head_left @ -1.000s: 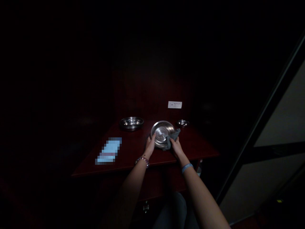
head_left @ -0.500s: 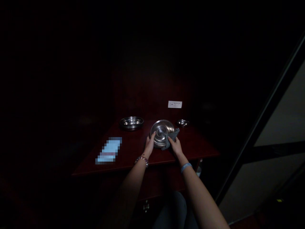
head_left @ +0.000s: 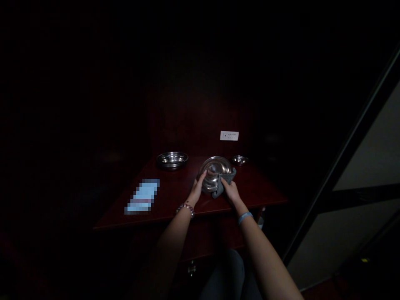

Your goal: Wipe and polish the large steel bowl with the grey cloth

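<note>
A shiny steel bowl (head_left: 215, 166) is held tilted above the dark red desk (head_left: 175, 200). My left hand (head_left: 197, 187) grips its left side, thumb on the metal. My right hand (head_left: 230, 189) is closed on a grey cloth (head_left: 222, 186), which is folded over the bowl's lower right rim. Stacked steel bowls (head_left: 172, 160) rest on the desk at the back left. A small steel bowl (head_left: 240, 160) stands at the back right.
A blurred light-blue flat item (head_left: 143, 196) lies on the desk's left part. A white socket plate (head_left: 229, 136) is on the back wall. Below the desk's right edge is a bottle (head_left: 261, 218); a drawer knob (head_left: 191, 268) shows beneath.
The held bowl has shifted slightly right and its tilt has changed a little. Both hands have moved slightly with it, still gripping bowl and cloth.
</note>
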Available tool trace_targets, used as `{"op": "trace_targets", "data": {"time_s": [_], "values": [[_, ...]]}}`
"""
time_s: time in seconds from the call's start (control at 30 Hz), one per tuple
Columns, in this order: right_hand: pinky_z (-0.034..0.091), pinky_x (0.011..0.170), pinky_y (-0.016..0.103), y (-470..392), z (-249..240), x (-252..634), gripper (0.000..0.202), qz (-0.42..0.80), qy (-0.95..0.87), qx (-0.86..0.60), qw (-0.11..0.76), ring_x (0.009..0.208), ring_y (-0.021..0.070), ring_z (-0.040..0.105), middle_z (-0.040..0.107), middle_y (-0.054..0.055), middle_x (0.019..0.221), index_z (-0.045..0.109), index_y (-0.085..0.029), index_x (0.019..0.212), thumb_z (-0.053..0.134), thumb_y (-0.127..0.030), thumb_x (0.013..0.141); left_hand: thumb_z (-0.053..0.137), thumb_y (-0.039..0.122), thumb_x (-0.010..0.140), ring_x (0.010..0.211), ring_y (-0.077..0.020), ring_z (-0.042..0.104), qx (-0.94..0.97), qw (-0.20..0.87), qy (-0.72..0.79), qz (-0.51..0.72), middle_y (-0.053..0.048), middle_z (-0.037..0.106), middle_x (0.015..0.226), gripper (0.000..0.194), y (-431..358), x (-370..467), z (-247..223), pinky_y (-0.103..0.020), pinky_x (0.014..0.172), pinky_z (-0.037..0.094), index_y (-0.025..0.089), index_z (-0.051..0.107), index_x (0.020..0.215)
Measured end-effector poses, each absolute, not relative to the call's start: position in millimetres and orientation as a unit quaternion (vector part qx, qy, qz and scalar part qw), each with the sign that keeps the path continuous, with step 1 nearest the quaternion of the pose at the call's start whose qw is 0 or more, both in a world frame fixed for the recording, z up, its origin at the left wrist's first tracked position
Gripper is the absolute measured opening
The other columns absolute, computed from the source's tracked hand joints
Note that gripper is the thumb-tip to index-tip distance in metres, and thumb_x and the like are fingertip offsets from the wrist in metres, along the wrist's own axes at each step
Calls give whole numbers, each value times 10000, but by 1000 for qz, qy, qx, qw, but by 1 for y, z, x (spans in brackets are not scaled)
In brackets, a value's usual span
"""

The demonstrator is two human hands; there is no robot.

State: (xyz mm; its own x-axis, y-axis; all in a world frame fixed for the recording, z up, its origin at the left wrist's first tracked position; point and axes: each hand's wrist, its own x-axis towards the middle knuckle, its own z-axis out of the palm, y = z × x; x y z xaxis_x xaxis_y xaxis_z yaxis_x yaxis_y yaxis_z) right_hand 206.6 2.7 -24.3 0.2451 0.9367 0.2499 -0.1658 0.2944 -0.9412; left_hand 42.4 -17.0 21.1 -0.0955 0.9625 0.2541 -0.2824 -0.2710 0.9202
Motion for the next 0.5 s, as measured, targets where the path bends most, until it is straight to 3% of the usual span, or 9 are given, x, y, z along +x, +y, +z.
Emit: {"op": "trace_targets", "data": {"time_s": [0.23, 0.37, 0.5], "values": [[555, 901, 362, 2, -26, 207, 419, 391, -436, -384, 714, 941, 248, 731, 783, 99, 1039, 744, -139, 986, 757, -469, 728, 715, 319, 828, 1232, -251, 645, 533, 478, 338, 611, -124, 714, 1262, 371, -25, 49, 23, -422, 1119, 458, 167, 683, 1165], [560, 906, 366, 4, -28, 209, 445, 392, -410, -376, 732, 961, 247, 729, 781, 102, 1049, 734, -134, 1033, 747, -472, 744, 787, 279, 735, 1219, -256, 649, 609, 451, 305, 577, -123, 717, 1256, 420, -21, 53, 17, -435, 1133, 436, 178, 699, 1133], [550, 933, 368, 4, -28, 208, 467, 400, -398, -361, 742, 1004, 248, 722, 771, 110, 1103, 731, -133, 1052, 757, -476, 736, 773, 302, 734, 1191, -271, 661, 660, 422, 316, 536, -105, 744, 1203, 369, -14, 54, 9, -445, 1159, 404, 181, 734, 1080]]}}
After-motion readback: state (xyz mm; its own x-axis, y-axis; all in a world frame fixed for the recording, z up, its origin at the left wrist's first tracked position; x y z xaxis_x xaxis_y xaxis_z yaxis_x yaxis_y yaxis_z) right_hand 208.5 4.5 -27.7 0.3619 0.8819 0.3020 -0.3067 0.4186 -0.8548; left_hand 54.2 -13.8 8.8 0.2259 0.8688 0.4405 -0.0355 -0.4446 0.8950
